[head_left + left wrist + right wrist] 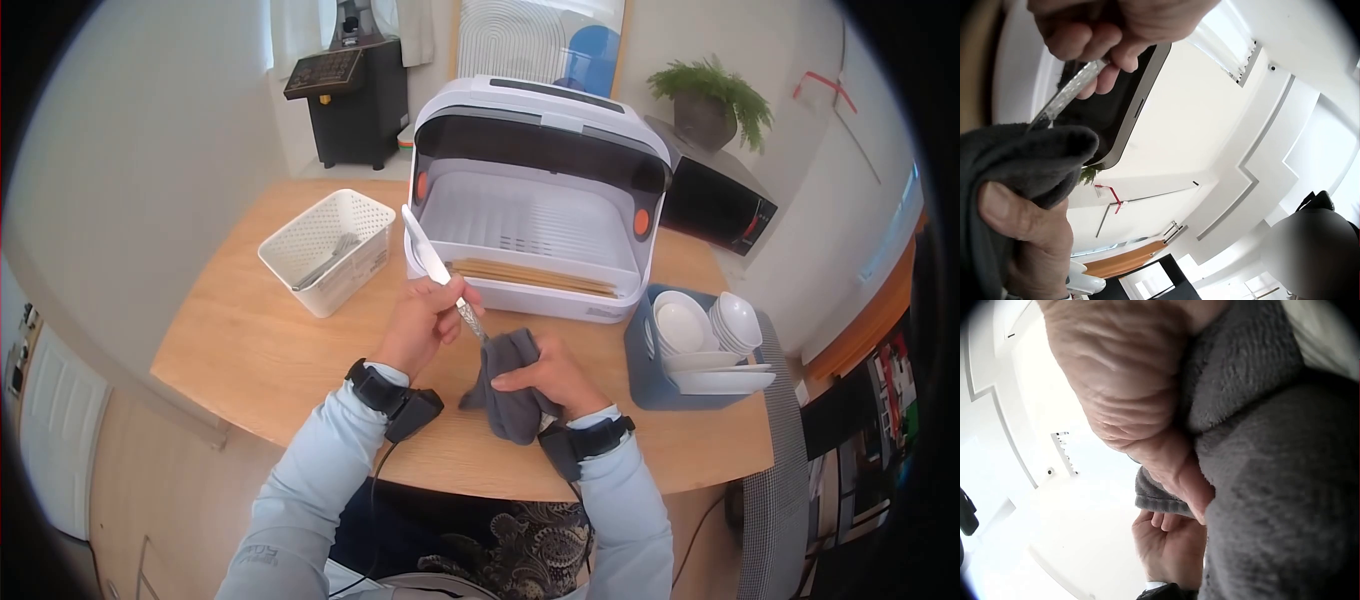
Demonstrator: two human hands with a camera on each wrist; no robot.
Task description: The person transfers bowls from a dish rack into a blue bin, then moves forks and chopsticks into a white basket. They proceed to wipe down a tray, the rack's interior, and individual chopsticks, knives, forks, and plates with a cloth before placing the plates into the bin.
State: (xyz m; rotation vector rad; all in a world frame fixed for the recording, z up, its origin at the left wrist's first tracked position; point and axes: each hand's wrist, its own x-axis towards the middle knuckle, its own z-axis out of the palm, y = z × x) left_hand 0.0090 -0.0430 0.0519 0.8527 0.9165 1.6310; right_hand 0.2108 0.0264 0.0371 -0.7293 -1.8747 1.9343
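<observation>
A table knife [426,246] with a pale, shiny blade and a patterned silver handle slants up over the table in the head view. My left hand [425,322] pinches it between thumb and fingers, near where blade meets handle. Dark grey cloth [515,395] bunches in my right hand [562,380], the thumb pressed on top. The lower end of the handle runs into the cloth's fold and is hidden there. In the left wrist view the patterned handle [1071,92] shows between the left fingers and the cloth. Thick grey folds fill much of the right wrist view.
A white dish cabinet [540,300] with raised lid holds wooden chopsticks [540,277] along its front. Left of it stands a white perforated basket [335,285] with metal cutlery. On the right, a blue-grey bin [650,385] holds white bowls and plates. Cables hang from both wrists.
</observation>
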